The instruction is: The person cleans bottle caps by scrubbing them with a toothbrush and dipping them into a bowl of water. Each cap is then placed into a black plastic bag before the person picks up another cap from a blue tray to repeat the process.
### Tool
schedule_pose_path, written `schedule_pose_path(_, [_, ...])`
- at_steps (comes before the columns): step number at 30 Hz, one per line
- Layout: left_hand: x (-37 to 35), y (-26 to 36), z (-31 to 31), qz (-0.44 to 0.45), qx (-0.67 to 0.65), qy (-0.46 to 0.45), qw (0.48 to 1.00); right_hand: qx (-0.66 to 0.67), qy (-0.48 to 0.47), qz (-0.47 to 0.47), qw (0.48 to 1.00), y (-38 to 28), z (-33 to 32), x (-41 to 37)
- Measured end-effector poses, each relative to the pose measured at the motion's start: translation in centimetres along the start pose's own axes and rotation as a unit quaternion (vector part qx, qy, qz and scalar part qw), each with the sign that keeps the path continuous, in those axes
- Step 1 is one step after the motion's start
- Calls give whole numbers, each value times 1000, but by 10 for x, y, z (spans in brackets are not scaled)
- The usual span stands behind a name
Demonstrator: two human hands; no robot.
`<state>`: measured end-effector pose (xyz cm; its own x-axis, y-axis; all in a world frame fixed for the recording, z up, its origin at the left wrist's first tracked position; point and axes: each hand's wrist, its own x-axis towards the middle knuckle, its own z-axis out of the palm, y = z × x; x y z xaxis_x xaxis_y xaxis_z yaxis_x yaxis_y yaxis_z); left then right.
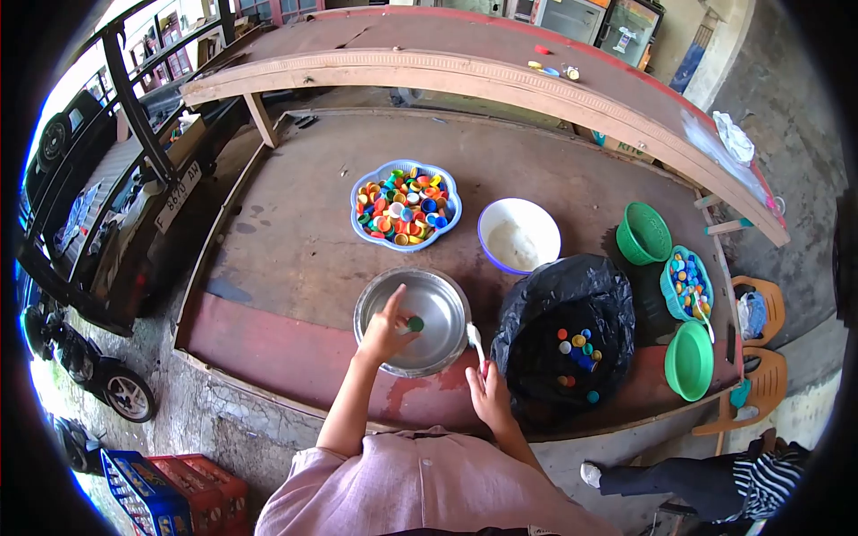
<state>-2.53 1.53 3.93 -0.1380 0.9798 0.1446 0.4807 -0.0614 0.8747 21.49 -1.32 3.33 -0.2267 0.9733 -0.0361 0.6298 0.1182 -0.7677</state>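
Observation:
Over the metal basin (pixel 440 308), my left hand (pixel 382 335) has its index finger stretched out and a green bottle cap (pixel 415 323) at its thumb and fingertips. A small brush with a white head (pixel 474 336) and a reddish handle is gripped in my right hand (pixel 490 393), between the basin and a container lined with a black plastic bag (pixel 527 308). Several coloured caps lie inside that bag. Behind the basin stands a blue scalloped bowl (pixel 359 230) heaped with bottle caps. A white basin with a purple rim (pixel 518 219) sits to its right.
On the right of the table (pixel 295 205) are a green basket (pixel 642 234), a turquoise basket of caps (pixel 669 284) with a white-handled tool, and a green basin (pixel 689 361). A raised wooden shelf (pixel 429 67) runs behind. Another person (pixel 697 482) is at lower right.

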Motion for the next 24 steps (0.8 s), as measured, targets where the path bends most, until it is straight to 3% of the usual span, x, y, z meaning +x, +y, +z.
schedule_pose_path(2, [-5,2,4,14,-21,40,999,36,-23,5,999,2,2,7])
schedule_pose_path(4, [-14,12,8,9,-110,83,990,16,114,-185,976,2,5,10])
schedule_pose_path(5, [-17,9,10,20,-139,86,986,-3,115,-220,969,0,4,10])
schedule_pose_path(9, [-24,14,11,19,-168,93,981,-51,6,-273,960,-31,-8,5])
schedule_pose_path(12, [-27,19,9,38,-156,75,984,-43,28,-263,963,-22,-1,19])
schedule_pose_path(14, [-29,17,10,25,-145,82,986,-143,-19,-156,977,-5,-5,34])
schedule_pose_path(16, [-28,14,10,27,-145,89,985,-69,26,-196,978,-17,-10,30])
schedule_pose_path(19, [-30,16,9,14,-137,84,987,-59,-29,-268,961,-26,-10,17])
schedule_pose_path(20, [-30,18,8,24,-138,79,987,-59,-28,-268,961,-24,-10,21])
schedule_pose_path(22, [-34,18,10,30,-139,74,987,-147,-43,-163,975,-20,-13,29])
schedule_pose_path(24, [-35,16,9,21,-158,68,985,-114,-6,-178,977,-18,-11,30])
